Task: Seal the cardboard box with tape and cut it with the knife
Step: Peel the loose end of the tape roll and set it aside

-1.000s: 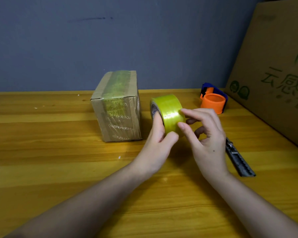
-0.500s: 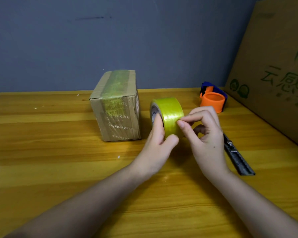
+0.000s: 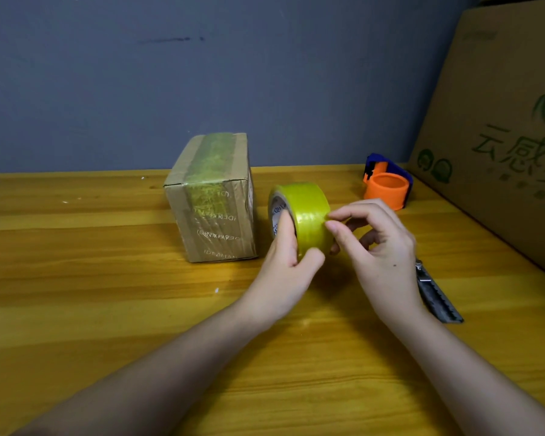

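Observation:
A small cardboard box [image 3: 214,199] stands on the wooden table [image 3: 76,294], with old yellowish tape over its top and front. Just right of it is a roll of yellow tape [image 3: 306,212], upright on its edge. My left hand [image 3: 287,269] grips the roll, fingers on its left face and thumb under the front. My right hand [image 3: 375,247] has thumb and forefinger pinched at the roll's right rim, on the tape surface. A grey utility knife [image 3: 434,294] lies on the table behind my right wrist, partly hidden by it.
An orange and blue tape dispenser [image 3: 386,187] sits at the back right of the table. A large cardboard carton [image 3: 501,136] with green print leans along the right side. A grey-blue wall [image 3: 202,73] closes the back.
My right hand's fingers went from spread over the roll to a pinch at its right rim. The roll and my left hand have stayed almost where they were.

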The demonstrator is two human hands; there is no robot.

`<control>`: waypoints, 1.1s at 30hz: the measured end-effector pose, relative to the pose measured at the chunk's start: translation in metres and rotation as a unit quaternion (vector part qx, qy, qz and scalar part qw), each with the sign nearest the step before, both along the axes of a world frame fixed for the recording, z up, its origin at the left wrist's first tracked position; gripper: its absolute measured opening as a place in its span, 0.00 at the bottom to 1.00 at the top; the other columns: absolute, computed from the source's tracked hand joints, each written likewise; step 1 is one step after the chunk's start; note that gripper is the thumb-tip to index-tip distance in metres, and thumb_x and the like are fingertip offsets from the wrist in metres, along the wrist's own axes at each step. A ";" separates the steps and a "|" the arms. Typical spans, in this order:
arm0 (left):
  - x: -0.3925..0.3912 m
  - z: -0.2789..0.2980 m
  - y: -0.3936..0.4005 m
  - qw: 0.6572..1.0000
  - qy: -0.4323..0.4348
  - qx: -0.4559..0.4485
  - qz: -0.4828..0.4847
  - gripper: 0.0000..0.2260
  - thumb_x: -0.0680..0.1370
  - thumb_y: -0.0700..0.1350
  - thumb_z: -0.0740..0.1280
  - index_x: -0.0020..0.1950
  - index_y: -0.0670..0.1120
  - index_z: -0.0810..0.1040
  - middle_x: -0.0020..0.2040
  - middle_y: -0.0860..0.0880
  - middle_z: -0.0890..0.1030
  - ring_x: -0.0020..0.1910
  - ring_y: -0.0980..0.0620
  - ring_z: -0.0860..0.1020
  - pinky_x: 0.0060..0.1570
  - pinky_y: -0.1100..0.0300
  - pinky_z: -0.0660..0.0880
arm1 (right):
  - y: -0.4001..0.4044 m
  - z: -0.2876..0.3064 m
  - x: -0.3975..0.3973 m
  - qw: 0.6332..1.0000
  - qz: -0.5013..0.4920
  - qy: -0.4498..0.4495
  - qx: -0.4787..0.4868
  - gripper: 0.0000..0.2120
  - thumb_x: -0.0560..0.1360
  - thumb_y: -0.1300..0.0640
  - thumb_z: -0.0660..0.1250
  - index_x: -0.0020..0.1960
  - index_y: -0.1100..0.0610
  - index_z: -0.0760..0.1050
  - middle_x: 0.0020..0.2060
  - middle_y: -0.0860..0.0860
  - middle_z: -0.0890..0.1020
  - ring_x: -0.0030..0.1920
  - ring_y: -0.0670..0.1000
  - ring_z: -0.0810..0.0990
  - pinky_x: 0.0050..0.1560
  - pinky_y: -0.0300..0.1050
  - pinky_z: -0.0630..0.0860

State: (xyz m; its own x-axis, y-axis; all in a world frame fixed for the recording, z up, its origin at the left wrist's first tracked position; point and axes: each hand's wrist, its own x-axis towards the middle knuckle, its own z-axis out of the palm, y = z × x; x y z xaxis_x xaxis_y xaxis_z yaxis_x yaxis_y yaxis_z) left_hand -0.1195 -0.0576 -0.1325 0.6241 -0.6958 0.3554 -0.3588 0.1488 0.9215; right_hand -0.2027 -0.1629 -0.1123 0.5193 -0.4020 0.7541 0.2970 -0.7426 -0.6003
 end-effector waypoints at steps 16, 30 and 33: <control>0.002 -0.007 -0.007 0.991 -0.102 0.057 0.069 0.17 0.75 0.52 0.61 0.58 0.43 0.68 0.53 0.48 0.79 0.52 0.51 0.77 0.56 0.50 0.74 | -0.011 -0.007 0.006 0.991 -0.069 0.087 -0.069 0.03 0.76 0.54 0.62 0.46 0.52 0.73 0.43 0.46 0.74 0.45 0.47 0.73 0.47 0.42 0.71; 0.003 -0.007 -0.008 0.999 0.015 -0.019 0.025 0.24 0.72 0.56 0.63 0.63 0.44 0.68 0.61 0.49 0.77 0.62 0.55 0.74 0.67 0.52 0.69 | -0.004 -0.009 0.004 0.997 -0.060 0.026 -0.040 0.08 0.73 0.58 0.70 0.51 0.56 0.82 0.47 0.49 0.80 0.43 0.42 0.77 0.41 0.28 0.66; 0.000 -0.008 -0.007 1.000 -0.022 0.005 0.018 0.24 0.72 0.56 0.63 0.63 0.44 0.66 0.62 0.49 0.75 0.62 0.56 0.73 0.66 0.54 0.69 | -0.005 -0.006 0.003 0.998 -0.060 0.008 -0.015 0.04 0.73 0.60 0.70 0.47 0.59 0.82 0.43 0.51 0.80 0.44 0.41 0.77 0.43 0.28 0.67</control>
